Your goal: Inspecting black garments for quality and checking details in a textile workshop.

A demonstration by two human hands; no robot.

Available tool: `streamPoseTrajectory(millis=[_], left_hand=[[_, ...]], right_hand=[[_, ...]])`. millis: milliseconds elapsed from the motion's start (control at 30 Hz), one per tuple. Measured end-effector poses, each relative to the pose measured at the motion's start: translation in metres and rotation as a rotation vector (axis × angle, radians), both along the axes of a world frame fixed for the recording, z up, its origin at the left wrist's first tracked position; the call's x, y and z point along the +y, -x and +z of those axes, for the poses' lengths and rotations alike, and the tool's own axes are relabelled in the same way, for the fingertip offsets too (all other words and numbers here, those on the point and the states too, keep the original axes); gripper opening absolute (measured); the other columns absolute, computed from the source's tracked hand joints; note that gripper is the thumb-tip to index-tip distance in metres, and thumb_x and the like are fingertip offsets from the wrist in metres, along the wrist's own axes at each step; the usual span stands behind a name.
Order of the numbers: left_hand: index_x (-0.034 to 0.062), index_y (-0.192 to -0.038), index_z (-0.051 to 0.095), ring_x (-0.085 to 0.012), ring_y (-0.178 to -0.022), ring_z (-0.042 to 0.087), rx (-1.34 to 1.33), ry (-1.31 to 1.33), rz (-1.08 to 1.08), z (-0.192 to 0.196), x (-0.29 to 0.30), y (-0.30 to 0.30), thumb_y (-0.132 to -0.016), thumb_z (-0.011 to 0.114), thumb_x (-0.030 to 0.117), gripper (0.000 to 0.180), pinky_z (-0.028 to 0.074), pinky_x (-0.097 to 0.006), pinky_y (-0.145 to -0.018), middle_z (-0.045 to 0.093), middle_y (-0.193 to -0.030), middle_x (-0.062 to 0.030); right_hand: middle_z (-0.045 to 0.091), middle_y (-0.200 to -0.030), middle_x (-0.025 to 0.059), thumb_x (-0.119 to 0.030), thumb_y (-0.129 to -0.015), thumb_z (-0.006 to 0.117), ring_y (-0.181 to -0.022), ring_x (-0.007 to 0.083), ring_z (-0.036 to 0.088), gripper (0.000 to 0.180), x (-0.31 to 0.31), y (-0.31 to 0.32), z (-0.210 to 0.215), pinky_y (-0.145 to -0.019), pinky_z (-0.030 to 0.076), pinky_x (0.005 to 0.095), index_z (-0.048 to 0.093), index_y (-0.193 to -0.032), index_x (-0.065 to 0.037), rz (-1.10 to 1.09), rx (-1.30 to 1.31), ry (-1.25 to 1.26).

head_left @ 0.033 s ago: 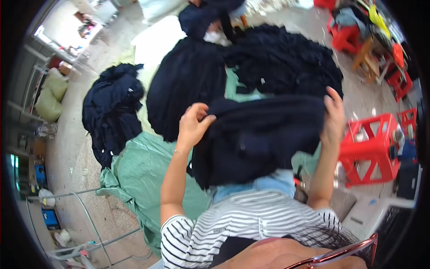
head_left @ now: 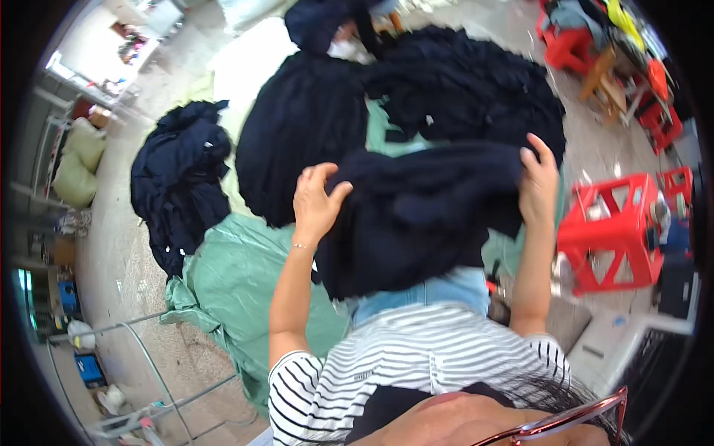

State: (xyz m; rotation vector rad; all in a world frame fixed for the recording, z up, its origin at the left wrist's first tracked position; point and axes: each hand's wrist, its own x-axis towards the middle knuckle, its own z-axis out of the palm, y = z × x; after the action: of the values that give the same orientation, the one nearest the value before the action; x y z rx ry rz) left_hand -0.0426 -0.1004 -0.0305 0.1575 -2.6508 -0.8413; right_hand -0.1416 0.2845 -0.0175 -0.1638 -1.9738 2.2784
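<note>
A dark navy piece of cloth (head_left: pixel 424 223), blurred and maybe a garment, stretches between my hands in front of my waist. At its upper left corner is my left hand (head_left: pixel 318 199), thumb and fingers curled at the edge. My right hand (head_left: pixel 539 182) grips the upper right end, its fingers bent around the fabric. The lower part hangs over my jeans (head_left: pixel 424 293). Beyond it lie a rounded navy heap (head_left: pixel 297 134) and a wide navy pile (head_left: pixel 476 89). A smaller navy pile (head_left: pixel 178 171) rests at the left.
Green plastic sheeting (head_left: pixel 253 275) spreads at the front left. A red plastic stool (head_left: pixel 613 230) stands at my right, near a pale machine table (head_left: pixel 610 357). Metal rails (head_left: pixel 149 357) run at the lower left. At the far side, a person in dark clothing (head_left: pixel 327 26) is partly visible.
Both hands and the cloth have shifted slightly up in the picture, and the cloth's upper edge now sags and folds more. The surroundings have shifted a little with the head.
</note>
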Motion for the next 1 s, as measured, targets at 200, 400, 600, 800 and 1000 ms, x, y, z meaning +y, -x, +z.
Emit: streamPoseTrajectory(millis=[200,400,600,800,1000], left_hand=[[0.0023,-0.091,0.069,-0.0297,-0.09,0.064,0.346,-0.047,-0.031,-0.025,0.051,-0.006,-0.087,0.07,0.004,0.005,0.051,-0.038,-0.081,0.07,-0.097,-0.0099],[0.0004,-0.091,0.068,-0.0294,-0.086,0.065,0.377,-0.182,-0.15,-0.022,0.095,0.002,-0.087,0.07,-0.001,0.005,0.053,-0.036,-0.073,0.069,-0.091,-0.0117],[-0.0007,-0.093,0.067,-0.0322,-0.08,0.066,0.218,-0.316,-0.171,-0.026,0.125,0.007,-0.09,0.068,0.003,0.005,0.053,-0.037,-0.071,0.068,-0.09,-0.0141],[0.0002,-0.097,0.069,-0.0281,-0.074,0.065,0.099,-0.225,-0.115,-0.043,0.131,0.021,-0.093,0.068,0.012,0.012,0.052,-0.036,-0.07,0.067,-0.089,-0.0126],[-0.001,-0.098,0.069,-0.0223,-0.075,0.064,-0.107,-0.373,-0.22,-0.043,0.133,0.041,-0.09,0.072,0.014,0.017,0.051,-0.032,-0.069,0.065,-0.09,-0.0108]], right_hand=[[0.07,-0.105,0.0051,-0.008,-0.097,0.064,-0.082,0.0101,0.068,0.022,-0.018,-0.001,-0.096,-0.073,0.052,0.023,0.064,-0.118,-0.003,0.026,-0.035,-0.288],[0.066,-0.115,0.0102,0.012,-0.085,0.057,-0.091,0.0218,0.066,0.031,-0.071,0.012,-0.064,-0.08,0.052,0.0289,0.072,-0.105,-0.007,0.189,0.548,-0.643],[0.058,-0.135,0.0058,0.003,-0.081,0.066,-0.099,0.0285,0.064,0.03,-0.086,0.044,-0.054,-0.085,0.054,0.0372,0.072,-0.108,-0.01,0.518,0.764,-1.051],[0.068,-0.115,0.0065,0.01,-0.087,0.062,-0.082,0.0128,0.068,0.022,-0.081,0.049,-0.052,-0.069,0.055,0.0272,0.072,-0.102,-0.003,0.425,0.557,-0.506],[0.068,-0.092,0.0026,0.009,-0.088,0.061,-0.068,0.0067,0.06,0.017,-0.09,0.042,-0.051,-0.062,0.047,0.0215,0.071,-0.099,-0.001,0.183,0.402,-0.323]])
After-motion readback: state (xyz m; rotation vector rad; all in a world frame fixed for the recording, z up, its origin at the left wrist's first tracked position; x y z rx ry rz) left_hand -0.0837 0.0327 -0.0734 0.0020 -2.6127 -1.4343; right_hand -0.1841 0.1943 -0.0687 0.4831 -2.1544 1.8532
